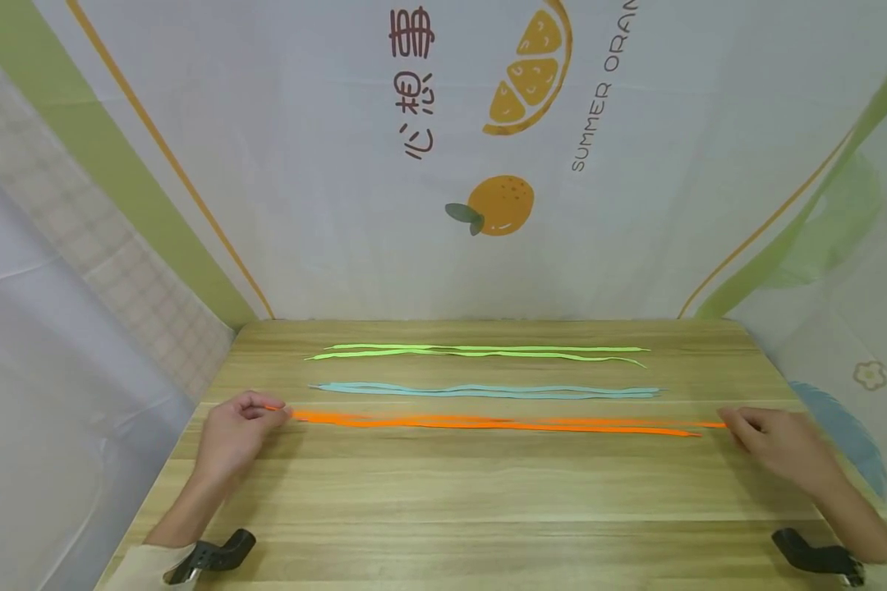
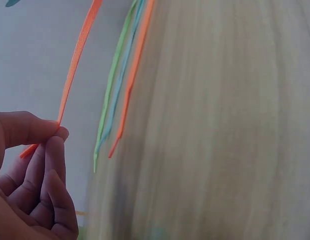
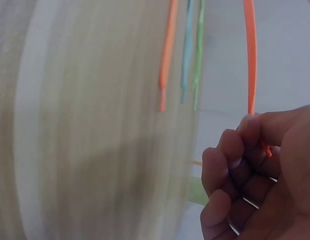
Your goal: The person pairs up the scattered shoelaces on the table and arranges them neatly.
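An orange shoelace (image 2: 76, 57) is stretched between my two hands, raised over the table. My left hand (image 1: 238, 433) pinches it near one end between thumb and forefinger, and a short tip pokes out behind the fingers. At the other end my right hand (image 1: 778, 450) pinches the same lace, its tip showing below the thumb in the right wrist view. Beneath it a second orange shoelace (image 1: 599, 428) lies lengthwise on the table. Farther back run two light blue shoelaces (image 1: 488, 391), close together, and behind them two lime green shoelaces (image 1: 532, 353).
All the laces lie roughly parallel across the wooden table (image 1: 443, 509). A white curtain (image 1: 325, 205) with printed oranges hangs at the table's far edge, and more cloth hangs along both sides. Dark wrist mounts (image 1: 225, 552) sit at both cuffs.
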A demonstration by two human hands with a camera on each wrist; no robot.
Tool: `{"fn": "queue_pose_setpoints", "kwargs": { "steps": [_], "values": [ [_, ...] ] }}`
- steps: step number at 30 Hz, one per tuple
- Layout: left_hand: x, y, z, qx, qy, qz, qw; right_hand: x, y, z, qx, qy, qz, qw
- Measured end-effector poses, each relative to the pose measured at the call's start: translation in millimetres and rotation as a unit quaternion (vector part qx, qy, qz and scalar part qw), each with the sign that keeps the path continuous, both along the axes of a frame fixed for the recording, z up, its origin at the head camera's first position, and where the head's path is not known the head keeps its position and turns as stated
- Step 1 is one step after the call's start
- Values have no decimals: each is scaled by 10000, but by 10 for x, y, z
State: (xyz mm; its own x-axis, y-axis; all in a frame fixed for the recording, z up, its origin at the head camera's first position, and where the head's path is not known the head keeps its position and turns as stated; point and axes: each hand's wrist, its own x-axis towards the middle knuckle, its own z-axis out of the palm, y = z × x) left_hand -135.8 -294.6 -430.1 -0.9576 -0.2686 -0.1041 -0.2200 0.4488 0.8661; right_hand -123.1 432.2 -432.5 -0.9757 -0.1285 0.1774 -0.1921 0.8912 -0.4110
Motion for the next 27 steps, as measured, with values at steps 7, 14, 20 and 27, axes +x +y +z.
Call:
{"fn": "queue_pose_setpoints", "kwargs": {
  "steps": [7, 14, 20, 27],
  "values": [
    [-17, 31, -99, -441, -13, -172, 9989, -26, -69, -103, 219, -145, -36, 9996],
    [-24, 61, -158, -791, 4, -207, 9966, -51, -134, -142, 264, -651, -19, 9975],
    [-10, 83, -163, -981, 36, -235, 9949, -71, -177, -180, 331, -732, -3, 9968],
    [-6, 108, -175, -993, -38, -291, 9946, -66, -205, -237, 233, -846, 10, 9961]
  ]
}}
